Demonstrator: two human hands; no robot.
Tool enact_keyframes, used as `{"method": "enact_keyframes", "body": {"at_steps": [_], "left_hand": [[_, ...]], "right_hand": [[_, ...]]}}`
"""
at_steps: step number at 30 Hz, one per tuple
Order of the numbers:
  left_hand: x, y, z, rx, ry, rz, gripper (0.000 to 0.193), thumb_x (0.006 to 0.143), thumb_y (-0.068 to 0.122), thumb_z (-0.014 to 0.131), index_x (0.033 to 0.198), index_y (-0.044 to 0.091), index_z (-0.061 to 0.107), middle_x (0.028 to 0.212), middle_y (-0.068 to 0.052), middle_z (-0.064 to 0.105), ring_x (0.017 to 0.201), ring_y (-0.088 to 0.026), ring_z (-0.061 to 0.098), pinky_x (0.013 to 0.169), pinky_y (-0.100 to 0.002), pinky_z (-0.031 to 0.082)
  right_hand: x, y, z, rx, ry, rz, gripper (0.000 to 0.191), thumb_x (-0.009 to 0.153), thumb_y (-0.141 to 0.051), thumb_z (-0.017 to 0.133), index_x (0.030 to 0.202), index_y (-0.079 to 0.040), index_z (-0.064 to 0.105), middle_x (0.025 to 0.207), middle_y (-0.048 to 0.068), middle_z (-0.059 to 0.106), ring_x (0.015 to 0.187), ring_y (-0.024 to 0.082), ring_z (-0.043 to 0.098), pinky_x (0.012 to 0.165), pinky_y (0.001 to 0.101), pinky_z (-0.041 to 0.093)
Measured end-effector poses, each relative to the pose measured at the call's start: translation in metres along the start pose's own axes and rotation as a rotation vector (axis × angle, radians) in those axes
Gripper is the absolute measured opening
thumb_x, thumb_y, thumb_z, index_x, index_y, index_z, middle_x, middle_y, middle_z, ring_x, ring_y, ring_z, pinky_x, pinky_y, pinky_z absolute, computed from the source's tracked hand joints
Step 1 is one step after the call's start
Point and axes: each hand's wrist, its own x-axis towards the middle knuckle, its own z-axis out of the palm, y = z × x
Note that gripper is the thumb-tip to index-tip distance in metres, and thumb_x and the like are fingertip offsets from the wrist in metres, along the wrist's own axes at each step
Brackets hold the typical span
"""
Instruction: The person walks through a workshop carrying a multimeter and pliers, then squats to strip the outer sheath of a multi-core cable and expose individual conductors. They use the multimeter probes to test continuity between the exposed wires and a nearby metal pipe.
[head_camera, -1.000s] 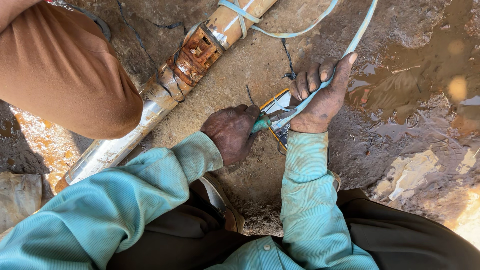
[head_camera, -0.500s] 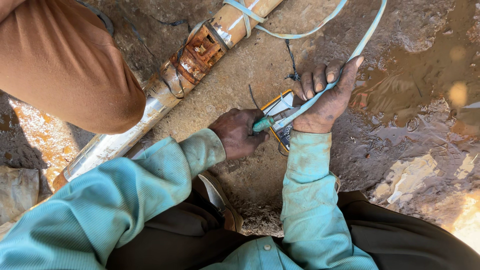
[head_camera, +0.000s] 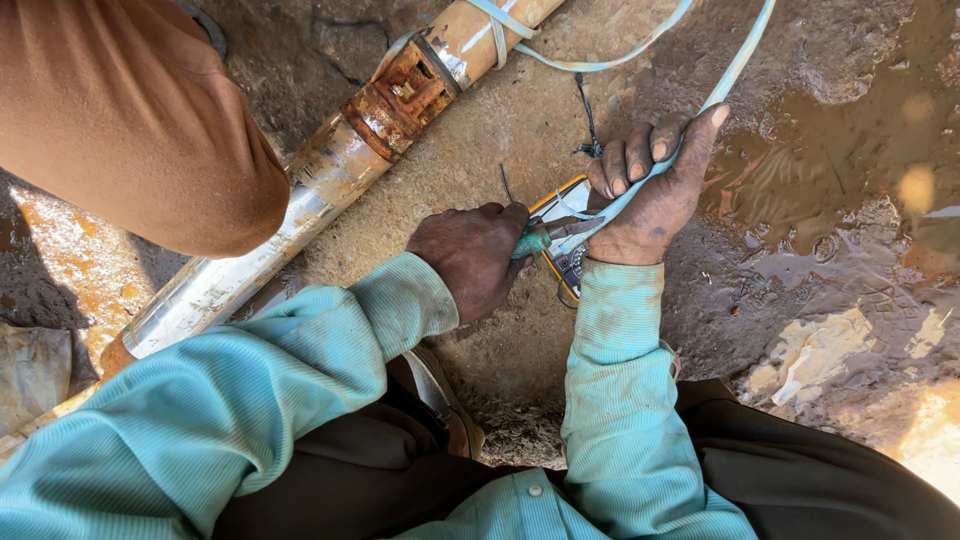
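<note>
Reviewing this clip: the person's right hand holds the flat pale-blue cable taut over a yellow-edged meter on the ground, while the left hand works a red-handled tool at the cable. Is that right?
Not quite: the tool in the left hand has green handles, not red, as the head view shows. The rest stands: the right hand holds the flat pale-blue cable over the yellow-edged meter on the ground.
</note>
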Motion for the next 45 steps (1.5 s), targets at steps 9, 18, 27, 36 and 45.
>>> {"method": "enact_keyframes", "body": {"at_steps": [9, 18, 27, 36, 45], "left_hand": [[0.001, -0.002, 0.006, -0.029, 0.014, 0.027, 0.035, 0.092, 0.031, 0.067, 0.117, 0.007, 0.061, 0.104, -0.02, 0.07, 0.094, -0.041, 0.07, 0.082, -0.053, 0.055], [0.005, -0.005, 0.013, -0.053, 0.008, 0.031, 0.034, 0.089, 0.029, 0.068, 0.114, 0.007, 0.064, 0.102, -0.019, 0.07, 0.096, -0.041, 0.069, 0.083, -0.053, 0.054], [0.009, -0.009, 0.013, -0.037, 0.077, 0.066, 0.031, 0.085, 0.024, 0.07, 0.109, 0.005, 0.066, 0.094, -0.021, 0.072, 0.094, -0.042, 0.069, 0.082, -0.054, 0.054], [0.005, -0.002, 0.004, -0.048, -0.003, 0.03, 0.035, 0.089, 0.027, 0.068, 0.115, 0.005, 0.06, 0.097, -0.022, 0.07, 0.09, -0.044, 0.069, 0.077, -0.056, 0.054], [0.005, -0.008, 0.011, -0.001, 0.082, 0.076, 0.034, 0.083, 0.023, 0.071, 0.109, 0.004, 0.063, 0.097, -0.02, 0.071, 0.094, -0.043, 0.069, 0.082, -0.054, 0.055]], "right_hand": [[0.0, 0.0, -0.002, 0.035, 0.012, 0.014, 0.051, 0.109, -0.054, 0.051, 0.08, -0.013, 0.051, 0.062, 0.002, 0.039, 0.045, 0.015, 0.039, 0.043, 0.0294, 0.034], [0.001, -0.001, 0.003, 0.016, 0.002, -0.011, 0.05, 0.108, -0.054, 0.053, 0.08, -0.012, 0.05, 0.062, 0.001, 0.039, 0.045, 0.014, 0.038, 0.042, 0.0287, 0.032], [-0.001, -0.001, 0.002, 0.032, 0.026, -0.023, 0.049, 0.108, -0.053, 0.053, 0.08, -0.012, 0.051, 0.063, 0.001, 0.04, 0.046, 0.014, 0.039, 0.041, 0.0283, 0.032], [0.002, 0.0, -0.001, -0.005, 0.025, -0.018, 0.05, 0.108, -0.053, 0.053, 0.08, -0.012, 0.05, 0.062, 0.002, 0.039, 0.048, 0.015, 0.039, 0.042, 0.0288, 0.033], [0.002, 0.001, 0.001, -0.022, 0.022, -0.024, 0.05, 0.107, -0.054, 0.055, 0.081, -0.013, 0.049, 0.064, 0.002, 0.039, 0.047, 0.015, 0.038, 0.041, 0.0287, 0.032]]}}
